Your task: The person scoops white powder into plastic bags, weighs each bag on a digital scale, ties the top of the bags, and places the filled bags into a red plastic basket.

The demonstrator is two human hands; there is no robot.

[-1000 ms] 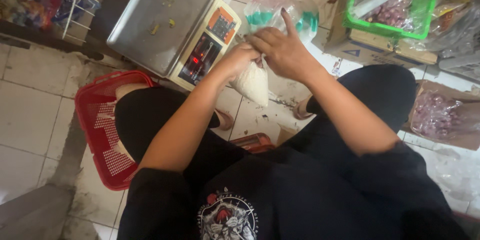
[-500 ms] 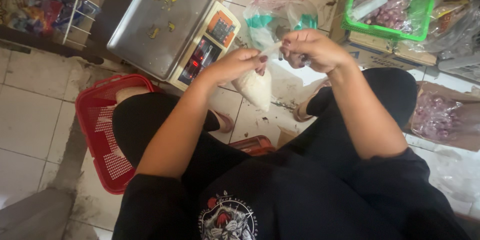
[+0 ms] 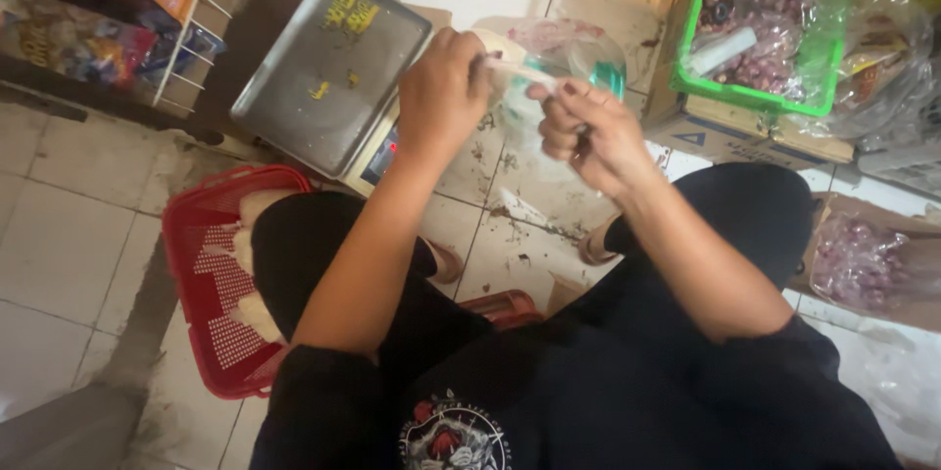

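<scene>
Both hands (image 3: 510, 102) pinching plastic bag (image 3: 524, 122)

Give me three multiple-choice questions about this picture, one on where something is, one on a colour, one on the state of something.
1. Where is the weighing scale?
A. on the floor ahead of the person's knees
B. inside the green crate
C. on a shelf

2. What colour is the basket beside the person's left leg?
A. blue
B. red
C. yellow

3. How is the small clear plastic bag being handled?
A. lying untouched on the floor
B. held by one hand only
C. pinched between both hands

Answers:
1 A, it sits on the tiled floor.
2 B, its mesh is red.
3 C, the left hand and right hand both grip it.
</scene>
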